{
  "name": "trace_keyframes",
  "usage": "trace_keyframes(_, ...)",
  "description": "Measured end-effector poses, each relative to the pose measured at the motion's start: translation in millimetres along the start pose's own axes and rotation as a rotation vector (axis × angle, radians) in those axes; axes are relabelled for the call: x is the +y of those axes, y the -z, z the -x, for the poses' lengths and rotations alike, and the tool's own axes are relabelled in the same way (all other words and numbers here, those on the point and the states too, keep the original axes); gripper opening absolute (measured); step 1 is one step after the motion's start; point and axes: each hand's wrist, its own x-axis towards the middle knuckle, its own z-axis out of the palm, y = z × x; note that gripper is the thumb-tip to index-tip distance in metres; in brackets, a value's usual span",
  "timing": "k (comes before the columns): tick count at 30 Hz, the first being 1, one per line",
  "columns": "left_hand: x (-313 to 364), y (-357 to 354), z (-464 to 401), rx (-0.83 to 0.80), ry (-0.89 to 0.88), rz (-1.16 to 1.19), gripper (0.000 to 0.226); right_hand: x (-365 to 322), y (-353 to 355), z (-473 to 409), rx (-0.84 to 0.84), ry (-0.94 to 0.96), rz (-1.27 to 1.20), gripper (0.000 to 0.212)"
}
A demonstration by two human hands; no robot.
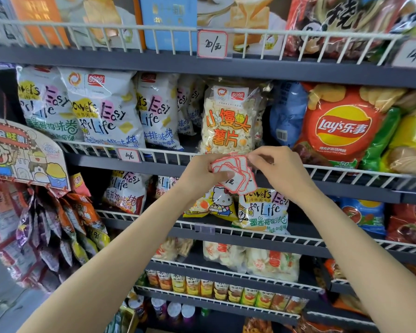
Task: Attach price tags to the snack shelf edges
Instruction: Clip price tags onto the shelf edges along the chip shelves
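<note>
My left hand (202,173) grips a fanned stack of white price tags with red borders (238,175), held in front of the white wire rail (168,156) of the second shelf. My right hand (277,168) pinches the top right edge of the stack with thumb and fingertips. A tag marked 10 (129,155) sits clipped on the same rail to the left. Two more tags hang on the top shelf rail: one marked 20 (212,44) and one at the far right (414,55). An empty clear tag holder (204,229) sits on the third shelf rail.
Snack bags fill the shelves: white chip bags (101,109) left, a clear bag with orange lettering (229,121) behind my hands, a red Lay's bag (341,126) right. A cardboard cartoon sign (22,155) and hanging snack strips (48,227) stand at the left.
</note>
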Motion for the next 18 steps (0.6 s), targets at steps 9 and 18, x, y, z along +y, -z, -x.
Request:
trace_keyframes(9, 11, -17, 8, -0.120, 0.051, 0.290, 0.018, -6, 10, 25, -0.018, -0.210, -0.361, 0.015)
trace_keyframes(18, 31, -62, 12, -0.158, 0.131, 0.335, 0.017, 22, 49, 54, 0.030, -0.278, -0.523, 0.018)
